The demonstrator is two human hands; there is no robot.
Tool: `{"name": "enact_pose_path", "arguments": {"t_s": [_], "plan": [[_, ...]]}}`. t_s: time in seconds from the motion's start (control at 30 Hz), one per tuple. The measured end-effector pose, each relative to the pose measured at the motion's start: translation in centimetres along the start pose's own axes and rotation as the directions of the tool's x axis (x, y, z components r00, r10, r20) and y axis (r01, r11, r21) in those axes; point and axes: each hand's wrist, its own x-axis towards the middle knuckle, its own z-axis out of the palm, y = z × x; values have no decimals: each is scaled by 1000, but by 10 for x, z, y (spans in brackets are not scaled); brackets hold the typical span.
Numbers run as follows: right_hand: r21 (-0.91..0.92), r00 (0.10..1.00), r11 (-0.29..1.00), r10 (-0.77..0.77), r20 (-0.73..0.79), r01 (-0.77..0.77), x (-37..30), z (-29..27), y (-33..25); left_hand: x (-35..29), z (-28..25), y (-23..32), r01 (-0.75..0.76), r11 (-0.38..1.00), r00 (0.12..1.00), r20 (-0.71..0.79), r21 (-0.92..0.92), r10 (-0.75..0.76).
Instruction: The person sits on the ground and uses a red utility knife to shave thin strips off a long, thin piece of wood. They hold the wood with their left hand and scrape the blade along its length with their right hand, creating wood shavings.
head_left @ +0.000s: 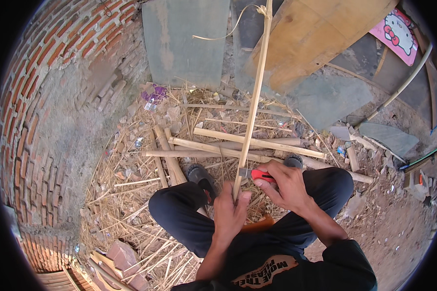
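Observation:
Between my knees, a long pale bamboo strip (254, 104) rises away from me, tilted slightly right. My left hand (228, 213) is closed round its near end. My right hand (285, 186) grips the red handle of a utility knife (262, 175). Its short grey blade lies across the strip just beyond my left hand, touching or very close to it. A thin curled shaving (228, 34) hangs off the strip's far end. Past the knife, several split bamboo pieces (260, 140) lie crossed on the ground between and beyond my dark shoes (199, 175).
A brick wall (39, 121) curves along the left. Grey panels (185, 43) and a brown board (320, 39) lean at the back, with a pink cartoon panel (395, 36) at far right. Straw, shavings and rubble (131, 179) cover the ground. Broken bricks (124, 257) sit at lower left.

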Motion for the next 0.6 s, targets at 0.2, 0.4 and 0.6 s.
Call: {"name": "enact_pose_path", "arguments": {"t_s": [0.2, 0.4, 0.6], "plan": [[-113, 990, 984, -131, 47, 135, -4, 5, -4, 1, 1, -2, -14, 1000, 1000, 1, 15, 14], [-156, 987, 976, -144, 66, 153, -2, 5, -8, 1, -1, 2, -43, 997, 999, 14, 66, 42], [-157, 995, 983, -95, 33, 99, 0, 5, -10, 0, -3, 5, 12, 991, 999, 46, 133, -18]]}}
